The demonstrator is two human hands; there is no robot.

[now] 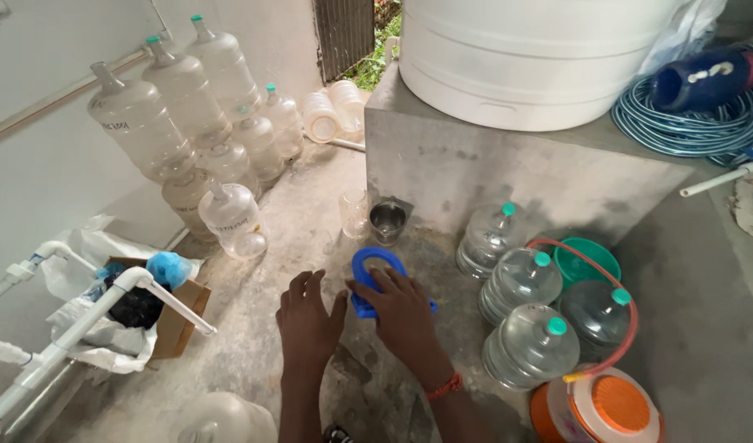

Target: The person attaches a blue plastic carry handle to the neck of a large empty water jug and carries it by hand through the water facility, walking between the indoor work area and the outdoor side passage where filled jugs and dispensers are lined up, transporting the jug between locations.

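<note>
Head view: right hand (402,312) presses the blue handle (375,271) flat on the floor (253,344), fingers spread over it, left hand (306,316) open beside.

Soft even daylight, wide-angle edge distortion

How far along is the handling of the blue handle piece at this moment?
Done: four capped water jugs stand grouped on the floor at right. In hand: the right hand rests on the blue handle piece lying on the concrete floor, the left hand open beside it. Left: the piece is not lifted; empty jugs are stacked by the wall.
</note>
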